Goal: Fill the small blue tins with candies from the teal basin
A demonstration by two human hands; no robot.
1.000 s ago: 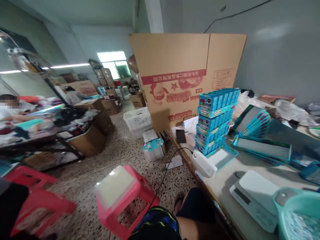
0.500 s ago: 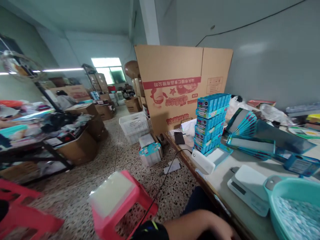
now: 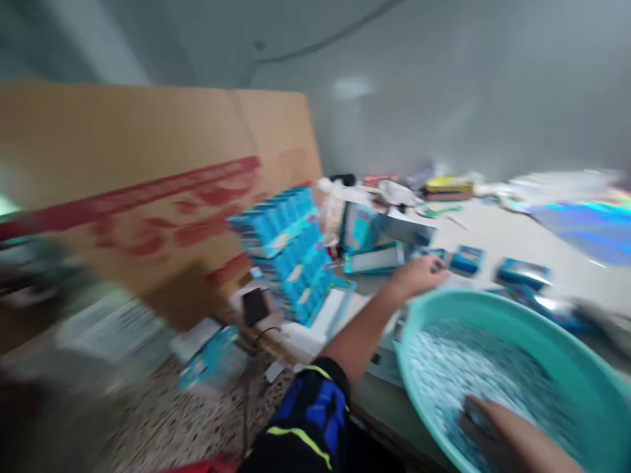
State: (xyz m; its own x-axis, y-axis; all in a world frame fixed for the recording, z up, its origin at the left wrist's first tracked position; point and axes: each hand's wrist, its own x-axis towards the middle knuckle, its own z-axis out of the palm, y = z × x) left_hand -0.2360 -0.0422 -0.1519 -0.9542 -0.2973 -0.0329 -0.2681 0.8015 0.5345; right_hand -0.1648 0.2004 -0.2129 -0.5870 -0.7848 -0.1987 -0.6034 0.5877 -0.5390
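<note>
The whole view is tilted and smeared with motion blur. The left hand [image 3: 419,276] reaches out across the bench [image 3: 493,230], its fingers curled together and hanging just above a scatter of small blue foil packets [image 3: 466,259]. The blur hides whether it grips anything. Another packet [image 3: 522,272] lies farther right, well clear of the hand.

The right hand [image 3: 507,433] is down inside a wide teal plastic basin [image 3: 473,305], fingers pushed into a heap of small pale blue pieces [image 3: 468,374] that fills its bottom. I cannot tell whether those fingers are closed on anything. The basin sits at the near edge of the bench, between the two hands.

Beyond the left hand lies a teal tray [image 3: 373,259], and to its left rises a tilted stack of teal boxes [image 3: 288,253], backed by a large cardboard box [image 3: 148,197] with red printing. A black phone [image 3: 255,307] lies at the foot of the stack. A shiny holographic sheet [image 3: 582,223] spreads over the far right of the bench.
</note>
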